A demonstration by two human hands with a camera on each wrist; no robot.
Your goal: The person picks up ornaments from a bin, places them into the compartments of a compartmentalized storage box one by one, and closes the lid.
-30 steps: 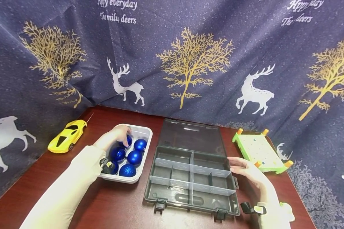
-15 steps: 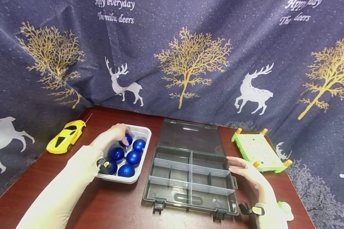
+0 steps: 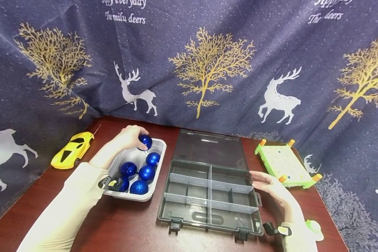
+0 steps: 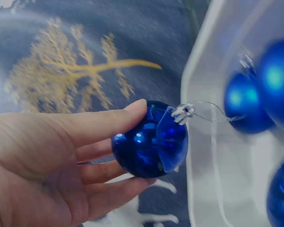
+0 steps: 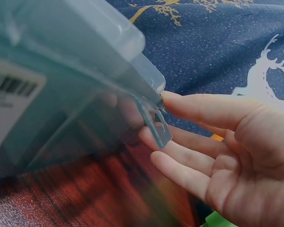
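My left hand [image 3: 130, 137] pinches a shiny blue Christmas ball [image 3: 146, 142] between thumb and fingers, above the far end of a white plastic tub [image 3: 162, 154]. In the left wrist view the held ball [image 4: 149, 144] shows a silver cap and wire loop. Several other blue balls lie in the tub, one of them glittery [image 3: 139, 187]. To the right, a smoky see-through divided storage box [image 3: 208, 228] lies with its lid [image 3: 209, 150] folded back. My right hand [image 3: 272, 187] grips its right side wall, thumb at the rim in the right wrist view [image 5: 199, 109].
A yellow toy car [image 3: 72, 149] with an antenna stands at the far left. Behind my right hand lies a green and white toy with orange-tipped legs [image 3: 285, 164]. A green and white object [image 3: 315, 230] sits by my right sleeve. Patterned dark cloth [image 3: 189, 70] hangs behind the table.
My left hand has lifted the blue ball up from the tub's far end and slightly right. My right hand stays at the storage box's side.
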